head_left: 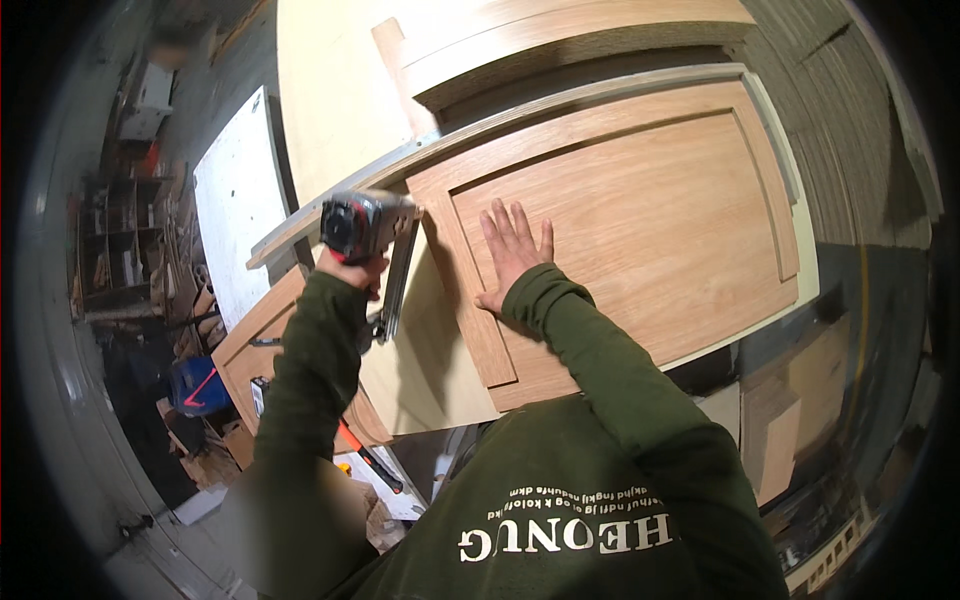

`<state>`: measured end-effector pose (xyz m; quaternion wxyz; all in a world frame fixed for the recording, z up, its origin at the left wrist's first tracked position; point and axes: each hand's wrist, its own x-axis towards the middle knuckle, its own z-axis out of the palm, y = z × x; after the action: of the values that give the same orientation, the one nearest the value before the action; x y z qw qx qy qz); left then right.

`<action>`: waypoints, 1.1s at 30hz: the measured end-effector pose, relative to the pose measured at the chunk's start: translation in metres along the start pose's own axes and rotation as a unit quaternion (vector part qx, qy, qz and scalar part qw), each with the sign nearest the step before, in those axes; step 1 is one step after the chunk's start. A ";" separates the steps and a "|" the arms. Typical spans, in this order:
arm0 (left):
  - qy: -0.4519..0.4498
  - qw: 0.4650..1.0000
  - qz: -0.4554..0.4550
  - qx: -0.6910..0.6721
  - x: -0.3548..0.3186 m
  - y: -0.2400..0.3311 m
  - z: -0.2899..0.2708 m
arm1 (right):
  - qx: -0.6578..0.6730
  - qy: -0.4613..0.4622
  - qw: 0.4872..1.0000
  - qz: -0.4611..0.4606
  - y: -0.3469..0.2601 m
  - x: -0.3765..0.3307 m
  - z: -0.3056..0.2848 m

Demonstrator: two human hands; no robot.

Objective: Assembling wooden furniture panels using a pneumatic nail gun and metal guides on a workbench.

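My left hand (352, 272) grips the handle of a nail gun (368, 225) with a dark grey and red body and a long slim magazine. The tool's nose points right, close to the far left corner of a wooden door panel (620, 215); whether it touches the wood, I cannot tell. This panel lies flat, with raised strips framing its recessed middle. My right hand (515, 255) rests on it, fingers spread, the thumb over the left frame strip (465, 290). A long wooden strip with a metal edge (400, 160) runs along the panel's far side.
Thick boards (580, 45) are stacked beyond the panel. Another framed panel (265, 340) sits at the left, near a tool with an orange and black handle (370, 455). A white board (240, 200) lies farther left. Stacked sheets (840, 150) stand at the right.
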<state>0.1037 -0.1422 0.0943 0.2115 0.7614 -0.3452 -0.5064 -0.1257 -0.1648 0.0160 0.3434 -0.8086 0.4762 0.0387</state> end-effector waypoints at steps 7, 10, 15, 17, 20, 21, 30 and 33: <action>-0.057 0.996 -0.013 0.065 -0.047 -0.025 0.038 | 0.009 0.024 1.000 -0.011 0.004 -0.001 0.001; -0.068 0.997 -0.003 0.047 -0.061 -0.018 0.046 | 0.007 0.023 1.000 -0.014 0.004 -0.001 0.003; -0.052 0.992 0.079 0.078 -0.065 -0.027 0.048 | -0.003 0.014 1.000 -0.013 0.002 -0.002 0.002; -0.052 0.991 0.059 0.105 -0.065 -0.023 0.050 | -0.003 0.015 1.000 -0.015 0.002 -0.004 0.003; -0.061 0.992 0.017 0.109 -0.066 -0.025 0.046 | -0.004 0.008 1.000 -0.007 0.002 -0.003 0.003; -0.076 0.993 -0.005 0.086 -0.065 -0.026 0.045 | -0.004 0.011 1.000 -0.006 0.002 -0.003 0.003; -0.023 0.999 -0.033 -0.027 -0.079 -0.041 0.027 | -0.004 0.005 1.000 -0.005 0.005 0.001 0.003; -0.017 1.000 -0.008 -0.017 -0.076 -0.044 0.029 | -0.005 0.013 1.000 -0.003 0.001 -0.001 0.001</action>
<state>0.0717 -0.0555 0.1013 0.2148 0.7513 -0.3341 -0.5270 -0.1270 -0.1634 0.0149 0.3336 -0.8122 0.4776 0.0291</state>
